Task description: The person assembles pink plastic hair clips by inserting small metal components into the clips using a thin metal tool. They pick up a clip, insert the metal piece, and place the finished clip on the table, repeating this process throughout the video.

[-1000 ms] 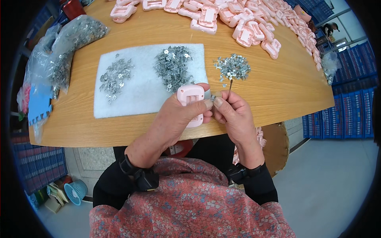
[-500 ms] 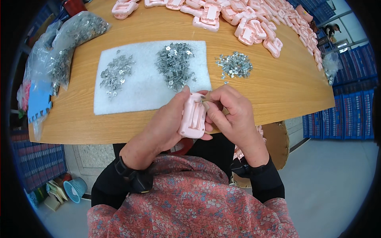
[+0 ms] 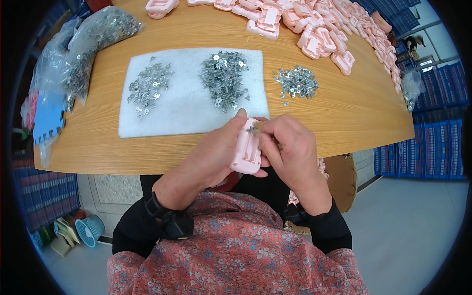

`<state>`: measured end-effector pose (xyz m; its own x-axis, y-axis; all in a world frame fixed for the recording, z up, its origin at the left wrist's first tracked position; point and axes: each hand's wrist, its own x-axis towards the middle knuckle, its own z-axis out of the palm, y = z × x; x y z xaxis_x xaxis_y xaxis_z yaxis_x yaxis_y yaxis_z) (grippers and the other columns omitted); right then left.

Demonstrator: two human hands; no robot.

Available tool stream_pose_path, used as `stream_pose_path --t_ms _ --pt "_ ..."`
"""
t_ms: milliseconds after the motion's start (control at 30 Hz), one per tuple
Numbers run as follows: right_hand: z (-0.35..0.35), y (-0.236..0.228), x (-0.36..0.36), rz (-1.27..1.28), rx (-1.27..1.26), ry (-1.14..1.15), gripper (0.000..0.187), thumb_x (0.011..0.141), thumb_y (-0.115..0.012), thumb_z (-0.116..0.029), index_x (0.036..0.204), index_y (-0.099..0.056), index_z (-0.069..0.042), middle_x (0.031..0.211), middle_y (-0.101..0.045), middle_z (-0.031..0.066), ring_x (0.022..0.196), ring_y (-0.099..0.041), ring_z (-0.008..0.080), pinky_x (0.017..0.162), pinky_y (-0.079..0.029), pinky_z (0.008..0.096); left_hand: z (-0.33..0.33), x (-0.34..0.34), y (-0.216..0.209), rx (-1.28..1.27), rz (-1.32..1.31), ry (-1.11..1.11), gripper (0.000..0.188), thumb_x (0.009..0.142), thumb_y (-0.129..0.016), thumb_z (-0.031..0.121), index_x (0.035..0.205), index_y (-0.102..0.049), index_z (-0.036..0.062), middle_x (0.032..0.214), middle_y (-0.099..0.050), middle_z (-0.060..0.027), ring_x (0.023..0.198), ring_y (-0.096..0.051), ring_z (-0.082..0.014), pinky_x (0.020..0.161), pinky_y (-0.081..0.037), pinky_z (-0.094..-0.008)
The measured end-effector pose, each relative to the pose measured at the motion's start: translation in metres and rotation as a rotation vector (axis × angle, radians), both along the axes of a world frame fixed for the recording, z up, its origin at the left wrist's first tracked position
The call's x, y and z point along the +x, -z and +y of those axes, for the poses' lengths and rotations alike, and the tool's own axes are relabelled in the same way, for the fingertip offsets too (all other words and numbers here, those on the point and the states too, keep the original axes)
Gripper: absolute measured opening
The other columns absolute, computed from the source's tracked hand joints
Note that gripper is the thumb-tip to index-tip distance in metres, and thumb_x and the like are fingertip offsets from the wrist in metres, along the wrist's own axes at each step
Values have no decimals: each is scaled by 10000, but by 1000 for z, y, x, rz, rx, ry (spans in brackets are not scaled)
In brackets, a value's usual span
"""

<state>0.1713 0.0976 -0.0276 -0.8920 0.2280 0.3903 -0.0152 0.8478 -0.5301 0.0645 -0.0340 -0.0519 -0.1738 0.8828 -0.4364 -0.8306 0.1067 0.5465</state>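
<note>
Near the frame's centre, the left hand (image 3: 211, 150) holds a pink case (image 3: 245, 157); the right hand (image 3: 293, 147) is at a metal clip (image 3: 250, 130) on its upper end, its grip too hidden to tell.

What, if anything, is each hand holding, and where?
Left hand: a pink casing, gripped across its long sides. Right hand: at the casing's far end; whether it holds anything cannot be told.
</note>
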Motion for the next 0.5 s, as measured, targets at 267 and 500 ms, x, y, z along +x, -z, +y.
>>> stream_pose_path --t_ms 267,500 --pt "1 2 6 -4 -232 113 192 828 -701 -53 1015 -664 -23 788 -604 93 677 -616 216 604 -498 306 1 -2 1 36 0 -15 543 1059 -225 476 1348 -449 74 921 -648 -136 769 -679 -238 677 -601 -403" --pt "3 3 9 -212 -935 92 164 959 -625 -118 1053 -635 15 758 -584 -25 668 -511 25 583 -431 203 1 0 1 59 112 35 574 1066 -153 441 1421 -387 56 856 -658 -148 688 -684 -261 638 -588 -357"
